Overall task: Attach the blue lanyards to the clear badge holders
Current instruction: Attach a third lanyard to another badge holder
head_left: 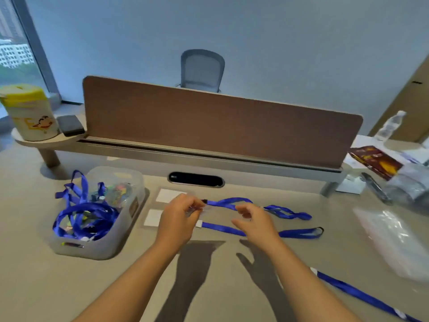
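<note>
In the middle of the frame, two bare hands work just above a tan desk (232,287). The left hand (178,219) pinches something small and clear between its fingertips, at the black clip end of a blue lanyard (234,202). It looks like the top of a badge holder, but it is too blurry to be sure. The right hand (253,219) is just beside the strap with its fingers curled and loose, holding nothing. The lanyard runs off to the right and lies in twists on the desk. A second lanyard (299,233) lies flat just below it. A third lanyard (362,296) lies at the lower right. Two clear holders (162,195) with white cards lie behind the left hand. At the left, a clear bin (97,247) is full of more blue straps.
</note>
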The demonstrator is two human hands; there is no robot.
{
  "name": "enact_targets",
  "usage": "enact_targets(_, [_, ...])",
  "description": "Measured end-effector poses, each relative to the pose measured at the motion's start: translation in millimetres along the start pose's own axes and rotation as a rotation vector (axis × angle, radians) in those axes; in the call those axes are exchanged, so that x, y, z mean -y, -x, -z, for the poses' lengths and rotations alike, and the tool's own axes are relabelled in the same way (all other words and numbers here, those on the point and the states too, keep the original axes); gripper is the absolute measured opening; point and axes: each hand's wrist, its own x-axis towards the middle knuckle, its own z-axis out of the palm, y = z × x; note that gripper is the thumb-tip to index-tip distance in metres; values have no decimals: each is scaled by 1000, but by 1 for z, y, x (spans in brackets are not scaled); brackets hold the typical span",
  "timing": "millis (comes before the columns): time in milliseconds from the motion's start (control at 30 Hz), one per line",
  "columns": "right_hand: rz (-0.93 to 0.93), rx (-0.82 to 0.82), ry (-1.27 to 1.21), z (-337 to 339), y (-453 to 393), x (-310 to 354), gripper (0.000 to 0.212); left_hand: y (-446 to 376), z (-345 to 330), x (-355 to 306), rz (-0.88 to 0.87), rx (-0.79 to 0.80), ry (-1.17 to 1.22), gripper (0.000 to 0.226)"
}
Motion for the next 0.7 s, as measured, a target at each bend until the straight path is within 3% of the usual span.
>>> enact_targets(133, [-140,-28,-19,37,14,-81,38,25,-72,-25,-44,70,-25,11])
enact_targets(367, [-233,-24,198,61,18,-187,31,48,-148,-44,-20,166,-111,11])
enact_targets(433, [-217,-39,312,61,17,-202,10,51,-160,-44,-8,184,-131,10])
enact_targets(500, [-192,-54,413,58,16,-213,26,53,-167,-44,-1,190,-138,9])
enact_targets(567, [-168,-40,500,55,15,-218,10,55,-171,-45,18,203,-150,7])
enact_targets(700, [-120,-20,561,48,12,-217,20,58,-170,-45,68,212,-144,7])
